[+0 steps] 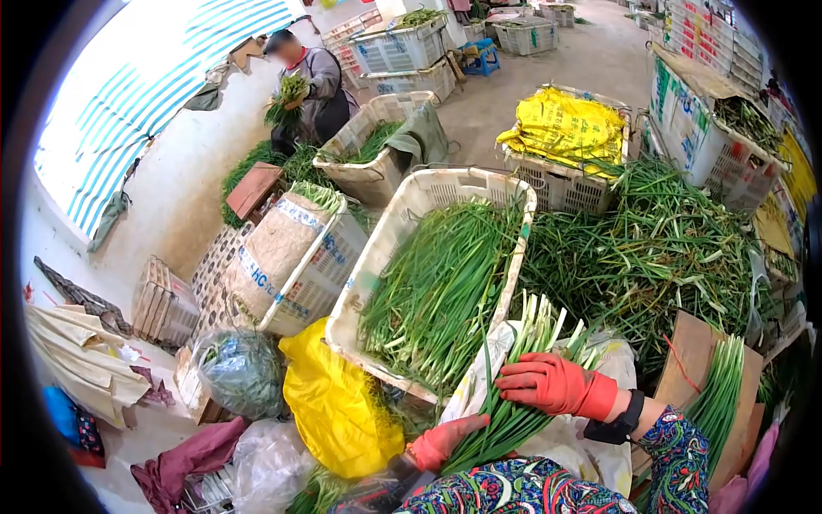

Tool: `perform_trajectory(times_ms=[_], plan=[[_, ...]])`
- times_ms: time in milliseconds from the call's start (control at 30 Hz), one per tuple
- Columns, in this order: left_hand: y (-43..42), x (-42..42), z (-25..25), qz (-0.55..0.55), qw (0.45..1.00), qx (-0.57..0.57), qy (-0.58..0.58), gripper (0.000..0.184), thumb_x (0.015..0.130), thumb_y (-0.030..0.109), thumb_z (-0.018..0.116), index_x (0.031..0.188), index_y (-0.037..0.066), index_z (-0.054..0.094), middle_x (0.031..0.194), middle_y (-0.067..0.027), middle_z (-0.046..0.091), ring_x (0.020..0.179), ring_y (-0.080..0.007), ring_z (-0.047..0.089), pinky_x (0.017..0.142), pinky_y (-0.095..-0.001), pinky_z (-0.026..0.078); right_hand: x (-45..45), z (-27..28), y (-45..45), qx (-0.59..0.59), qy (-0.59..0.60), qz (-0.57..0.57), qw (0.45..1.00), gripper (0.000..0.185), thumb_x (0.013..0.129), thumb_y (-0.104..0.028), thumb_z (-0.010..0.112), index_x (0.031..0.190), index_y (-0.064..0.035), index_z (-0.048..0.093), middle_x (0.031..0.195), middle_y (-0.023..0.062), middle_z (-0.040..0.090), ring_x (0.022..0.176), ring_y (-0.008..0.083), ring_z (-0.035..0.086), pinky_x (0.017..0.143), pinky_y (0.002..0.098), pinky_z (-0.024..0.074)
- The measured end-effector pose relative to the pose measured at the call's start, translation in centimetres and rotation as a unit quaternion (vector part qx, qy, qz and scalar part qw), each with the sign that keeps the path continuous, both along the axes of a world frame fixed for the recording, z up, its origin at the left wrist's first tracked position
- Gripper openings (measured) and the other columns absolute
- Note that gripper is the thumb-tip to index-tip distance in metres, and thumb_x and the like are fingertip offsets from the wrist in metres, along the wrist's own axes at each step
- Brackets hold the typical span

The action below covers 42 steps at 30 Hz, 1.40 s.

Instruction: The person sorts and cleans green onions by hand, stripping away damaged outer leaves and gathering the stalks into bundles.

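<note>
Both hands wear red gloves. My right hand (552, 385) lies over a bunch of green stalks with white ends (522, 411), its fingers pressed together on top of them. Lower down, my left hand (447, 441) touches the leafy part of the same bunch, its fingers partly hidden by the leaves. The bunch rests across a white sack (565, 450). Just beyond is a white plastic crate (341, 330) holding many green stalks (445, 283). To the right, another bundle (721, 390) lies on a wooden board (685, 351).
A large heap of greens (651, 240) spreads at the right, beside a crate topped with a yellow sack (569, 124). A yellow bag (330, 398) and a sack-covered crate (274, 253) stand left. Another person (317, 86) sits at the back left, holding greens.
</note>
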State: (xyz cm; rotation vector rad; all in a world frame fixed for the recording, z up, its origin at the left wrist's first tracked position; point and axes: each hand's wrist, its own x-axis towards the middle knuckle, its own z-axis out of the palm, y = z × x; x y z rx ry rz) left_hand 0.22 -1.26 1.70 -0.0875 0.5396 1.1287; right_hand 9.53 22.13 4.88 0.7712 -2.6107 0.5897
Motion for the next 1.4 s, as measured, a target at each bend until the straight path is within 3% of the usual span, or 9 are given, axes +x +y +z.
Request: perform_trajectory(times_ms=[267,433,600,767,900,1000,1100,1233,1400], plan=[[0.0,0.4,0.0,-0.001,0.997,0.005,0.075,0.065,0.083,0.039,0.057,0.129,-0.001,0.036,0.12,-0.0194,0.051,0.108,-0.0313,0.052,0.098,-0.04,0.038,0.2,0.4,-0.1,-0.199,-0.123,-0.095,0.968,0.017,0.081,-0.012,0.056,0.098,-0.0125,0.059,0.099,0.004,0.061,0.091,0.0191,0.058,0.082,0.0342,0.045],[0.5,0.5,0.7,0.0,0.992,-0.035,0.125,0.058,0.081,0.024,0.061,0.126,-0.004,0.037,0.115,-0.0202,0.054,0.102,-0.0343,0.055,0.092,-0.0432,0.043,-1.7,1.9,3.2,-0.624,-0.161,-0.151,0.75,0.017,0.086,-0.011,0.051,0.099,-0.0018,0.059,0.086,0.0059,0.063,0.069,0.013,0.058,0.068,0.0283,0.0478],[0.5,0.4,0.2,-0.003,0.987,-0.023,0.158,0.048,0.087,0.019,0.053,0.127,0.0,0.037,0.11,-0.0152,0.057,0.097,-0.0278,0.058,0.084,-0.0351,0.046,-2.4,3.8,8.7,-0.762,-0.111,-0.239,0.592,0.016,0.083,-0.01,0.054,0.094,0.0004,0.058,0.087,0.0101,0.063,0.076,0.0157,0.062,0.073,0.0271,0.0488],[-0.2,0.3,-1.2,-0.018,0.979,-0.055,0.195,0.056,0.081,0.028,0.061,0.123,-0.003,0.04,0.109,-0.0197,0.057,0.099,-0.0328,0.058,0.09,-0.042,0.044,-0.3,3.2,21.8,-0.684,0.089,-0.308,0.655,0.027,0.086,-0.015,0.051,0.105,0.0033,0.056,0.087,0.0077,0.063,0.078,0.017,0.059,0.081,0.0269,0.0455],[1.0,0.1,0.4,-0.011,0.984,-0.036,0.172,0.056,0.081,0.031,0.06,0.122,-0.004,0.042,0.104,-0.0212,0.059,0.097,-0.0334,0.058,0.089,-0.0416,0.045,4.1,3.6,24.6,-0.367,0.042,-0.639,0.675,0.052,0.082,-0.024,0.059,0.127,-0.0022,0.044,0.119,0.011,0.054,0.11,0.017,0.049,0.095,0.0268,0.0341],[1.6,0.4,1.4,0.012,0.986,-0.041,0.163,0.059,0.08,0.033,0.059,0.121,-0.005,0.042,0.102,-0.0236,0.059,0.096,-0.0343,0.059,0.088,-0.0418,0.045,3.7,1.7,17.9,-0.457,-0.174,-0.36,0.794,0.047,0.081,-0.027,0.059,0.121,-0.0046,0.051,0.117,0.0102,0.055,0.095,0.017,0.057,0.088,0.029,0.0418],[1.7,0.5,1.0,0.005,0.983,-0.052,0.177,0.061,0.079,0.035,0.059,0.12,-0.006,0.042,0.102,-0.0239,0.059,0.095,-0.0351,0.059,0.089,-0.0427,0.044,2.5,3.4,7.1,-0.577,-0.395,-0.314,0.642,0.048,0.081,-0.029,0.06,0.12,-0.0018,0.052,0.084,0.0052,0.064,0.064,0.0101,0.058,0.061,0.0224,0.0475],[1.5,0.4,0.4,-0.001,0.985,-0.045,0.169,0.061,0.079,0.033,0.059,0.122,-0.006,0.041,0.103,-0.0223,0.059,0.095,-0.0357,0.059,0.089,-0.0449,0.044,0.6,1.1,3.9,-0.579,-0.486,-0.282,0.591,0.044,0.079,-0.025,0.062,0.113,0.0018,0.053,0.075,0.0049,0.064,0.053,0.0099,0.057,0.051,0.0227,0.0462],[1.2,0.5,0.6,0.012,0.989,-0.043,0.138,0.055,0.085,0.032,0.055,0.122,-0.005,0.041,0.106,-0.0229,0.058,0.099,-0.0318,0.058,0.091,-0.0394,0.043,0.3,2.6,3.3,-0.43,-0.541,-0.302,0.657,0.03,0.082,-0.029,0.047,0.075,-0.0012,0.056,0.068,0.007,0.063,0.058,0.0164,0.06,0.055,0.0294,0.0462]])
